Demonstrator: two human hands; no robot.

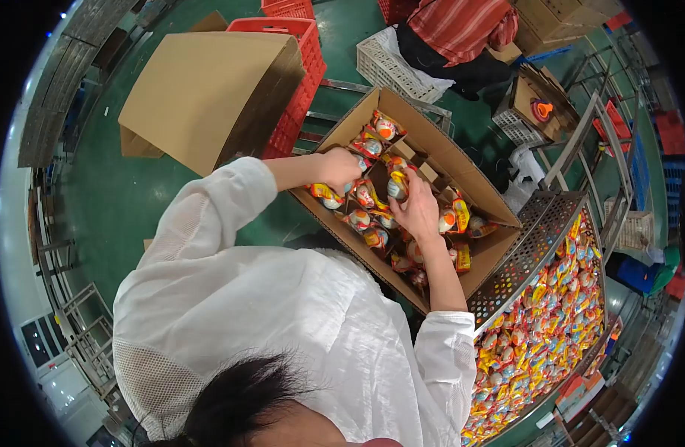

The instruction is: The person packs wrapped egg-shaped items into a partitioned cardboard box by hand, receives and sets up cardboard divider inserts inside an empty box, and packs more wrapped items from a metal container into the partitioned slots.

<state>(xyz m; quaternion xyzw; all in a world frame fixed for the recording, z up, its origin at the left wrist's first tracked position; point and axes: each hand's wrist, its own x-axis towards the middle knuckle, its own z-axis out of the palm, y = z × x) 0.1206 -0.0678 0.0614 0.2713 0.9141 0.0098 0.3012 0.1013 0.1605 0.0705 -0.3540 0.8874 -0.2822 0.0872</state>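
Observation:
An open cardboard box (pixel 480 186) with cardboard dividers stands in front of me, holding several wrapped balls in red and yellow film. Inside its left part, my left hand (pixel 338 168) is closed around a wrapped item that its fingers mostly hide. Near the middle of the box, my right hand (pixel 418 206) grips a wrapped ball (pixel 397 186) between thumb and fingers. More wrapped balls (pixel 372 237) sit in the cells below my hands, and another one (pixel 386 129) lies near the far corner.
A perforated metal bin (pixel 529 232) at the right holds a heap of wrapped balls (pixel 536 328). Red crates (pixel 307 89) and a large cardboard box (pixel 201 89) stand at the upper left. A person in a striped top (pixel 458 30) sits beyond a white crate (pixel 391 67).

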